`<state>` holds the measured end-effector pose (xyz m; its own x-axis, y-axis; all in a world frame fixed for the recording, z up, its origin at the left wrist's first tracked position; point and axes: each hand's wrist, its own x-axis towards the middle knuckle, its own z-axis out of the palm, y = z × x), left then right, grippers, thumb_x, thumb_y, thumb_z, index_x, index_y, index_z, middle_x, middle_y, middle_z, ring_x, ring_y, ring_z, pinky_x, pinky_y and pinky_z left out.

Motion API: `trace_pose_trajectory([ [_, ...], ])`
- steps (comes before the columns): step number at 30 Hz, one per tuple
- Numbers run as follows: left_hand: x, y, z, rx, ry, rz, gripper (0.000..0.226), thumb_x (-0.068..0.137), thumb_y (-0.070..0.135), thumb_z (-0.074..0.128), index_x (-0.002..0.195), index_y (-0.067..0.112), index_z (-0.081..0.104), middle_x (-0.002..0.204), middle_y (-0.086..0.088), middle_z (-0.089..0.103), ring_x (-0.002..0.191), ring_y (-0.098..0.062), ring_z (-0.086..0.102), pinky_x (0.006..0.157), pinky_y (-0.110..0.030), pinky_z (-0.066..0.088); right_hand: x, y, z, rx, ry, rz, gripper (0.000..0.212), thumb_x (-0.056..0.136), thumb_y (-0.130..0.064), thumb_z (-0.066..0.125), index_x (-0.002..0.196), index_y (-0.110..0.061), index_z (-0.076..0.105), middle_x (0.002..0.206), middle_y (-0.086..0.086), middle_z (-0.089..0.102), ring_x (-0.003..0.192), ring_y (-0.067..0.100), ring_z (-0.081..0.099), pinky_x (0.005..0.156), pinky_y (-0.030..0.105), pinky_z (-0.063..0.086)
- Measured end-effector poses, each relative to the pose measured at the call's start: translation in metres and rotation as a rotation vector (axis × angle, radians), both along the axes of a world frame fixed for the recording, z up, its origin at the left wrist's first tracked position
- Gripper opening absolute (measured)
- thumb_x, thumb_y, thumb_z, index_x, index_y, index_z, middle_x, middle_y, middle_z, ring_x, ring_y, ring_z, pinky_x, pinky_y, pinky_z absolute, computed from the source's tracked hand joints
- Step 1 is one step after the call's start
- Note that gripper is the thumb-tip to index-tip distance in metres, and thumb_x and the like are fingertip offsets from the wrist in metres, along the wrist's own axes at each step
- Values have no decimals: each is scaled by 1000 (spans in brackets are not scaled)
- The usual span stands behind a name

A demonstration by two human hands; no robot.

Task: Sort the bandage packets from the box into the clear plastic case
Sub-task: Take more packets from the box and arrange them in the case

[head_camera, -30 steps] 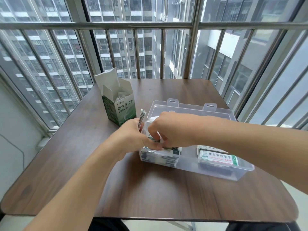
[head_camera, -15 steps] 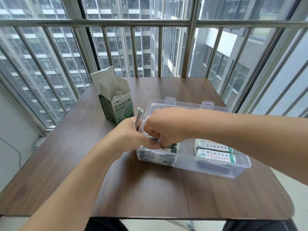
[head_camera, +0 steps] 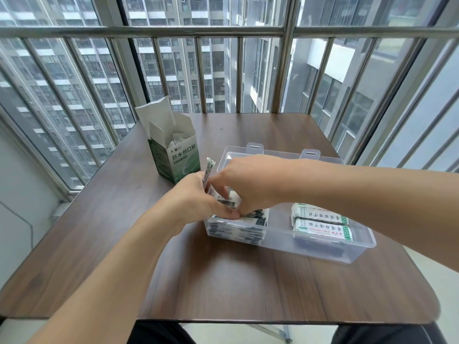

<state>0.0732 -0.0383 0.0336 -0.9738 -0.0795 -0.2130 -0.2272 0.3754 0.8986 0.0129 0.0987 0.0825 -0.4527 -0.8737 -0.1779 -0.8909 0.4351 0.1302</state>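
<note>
Bandage packets (head_camera: 227, 200) were being laid onto the stack in the clear plastic case (head_camera: 323, 247). The right hand (head_camera: 244, 181) pinched one packet; the left hand (head_camera: 196, 202) gripped a spare sheaf (head_camera: 208, 171) beside the case. Next, I judge: release it flat.

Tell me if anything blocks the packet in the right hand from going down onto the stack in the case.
Nothing visible does. The right hand holds a packet right above the stack in the clear case, lid open. The left hand grips spare packets beside the case's left end.
</note>
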Motion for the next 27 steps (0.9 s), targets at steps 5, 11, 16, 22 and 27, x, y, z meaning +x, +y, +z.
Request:
trace_pose_trajectory([
  [5,-1,1,0,-5,-20,20,50,57,6,95,90,12,59,75,3,50,65,-11,48,55,-23,39,-2,4,-4,30,57,21,31,83,-36,72,109,-19,69,83,-2,61,64,14,53,48,28,40],
  [11,0,2,2,0,-6,4,45,62,-1,91,82,19,56,44,25,52,41,9,48,42,-11,37,-3,12,9,54,88,107,31,92,-41,65,117,-22,67,69,-13,43,64,12,47,51,29,40],
  [16,1,2,3,-5,-16,8,44,62,-2,91,93,17,66,52,22,61,46,7,56,43,-10,39,-8,38,23,74,124,216,60,74,-34,81,127,-34,51,86,-16,50,72,8,47,56,29,37],
  [22,2,2,5,13,-10,0,48,61,-3,91,97,17,67,60,17,68,53,6,60,47,-10,42,-15,45,-5,95,308,432,60,72,-43,81,121,-23,53,105,-6,61,98,18,58,61,32,40],
  [27,2,2,5,28,1,-20,45,63,-6,89,90,18,64,51,21,61,46,8,55,44,-9,40,-20,36,-8,76,344,476,46,77,-40,78,114,-20,60,100,-4,63,94,20,61,60,31,33],
])
